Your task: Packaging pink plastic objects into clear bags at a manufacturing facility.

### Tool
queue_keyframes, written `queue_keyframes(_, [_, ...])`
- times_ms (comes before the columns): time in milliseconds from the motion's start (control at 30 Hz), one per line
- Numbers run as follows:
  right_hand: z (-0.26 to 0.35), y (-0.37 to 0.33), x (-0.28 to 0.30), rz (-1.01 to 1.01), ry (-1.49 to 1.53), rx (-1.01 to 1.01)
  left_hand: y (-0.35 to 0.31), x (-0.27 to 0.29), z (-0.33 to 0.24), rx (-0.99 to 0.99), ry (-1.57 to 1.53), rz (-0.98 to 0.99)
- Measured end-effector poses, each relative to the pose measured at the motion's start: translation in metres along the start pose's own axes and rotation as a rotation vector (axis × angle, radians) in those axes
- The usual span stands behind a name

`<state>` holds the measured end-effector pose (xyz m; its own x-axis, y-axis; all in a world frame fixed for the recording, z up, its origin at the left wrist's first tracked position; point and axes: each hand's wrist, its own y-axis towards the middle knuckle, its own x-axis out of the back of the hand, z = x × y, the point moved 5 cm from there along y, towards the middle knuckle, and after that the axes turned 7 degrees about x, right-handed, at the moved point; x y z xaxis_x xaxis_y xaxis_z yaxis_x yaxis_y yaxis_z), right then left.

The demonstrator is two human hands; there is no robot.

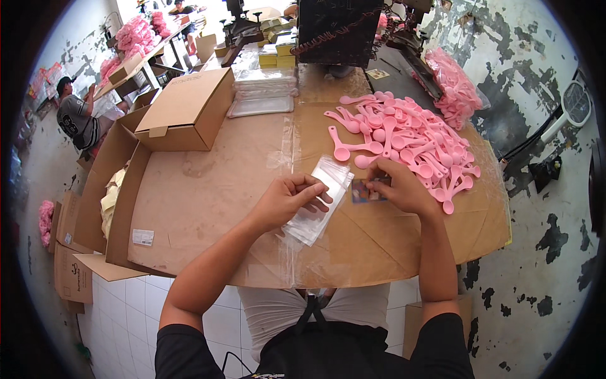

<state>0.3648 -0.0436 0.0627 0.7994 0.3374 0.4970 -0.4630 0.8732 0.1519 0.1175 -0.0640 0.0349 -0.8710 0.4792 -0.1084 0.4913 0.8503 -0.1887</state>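
Observation:
My left hand is over a loose stack of clear plastic bags on the cardboard-covered table. Its fingers are curled, with thumb and forefinger close together; whatever they may pinch is too small or see-through to make out. To the right, my right hand has its fingers drawn together above a small blue printed card, partly covering it. Whether they grip that card is unclear. Just beyond this hand spreads a big heap of pink plastic measuring spoons.
A closed cardboard box and piled clear packets stand at the far left. An open carton adjoins the table's left edge. A dark machine stands at the back, near a bag of pink pieces. Another person sits far left.

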Motion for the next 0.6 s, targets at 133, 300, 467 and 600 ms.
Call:
queue_keyframes(133, [0.022,0.007,-0.016,-0.111,0.034,0.173,-0.001,-0.003,0.002,-0.028,0.044,-0.003])
queue_keyframes(300, [0.025,0.007,-0.018,-0.265,0.223,0.279,0.0,-0.005,0.009,0.015,0.108,-0.022])
queue_keyframes(467, [0.037,0.005,-0.024,-0.122,-0.011,0.424,-0.002,-0.009,0.009,0.01,0.111,-0.039])
queue_keyframes(600, [0.04,0.003,-0.049,-0.051,-0.069,0.337,-0.006,-0.015,0.009,-0.004,0.254,-0.029])
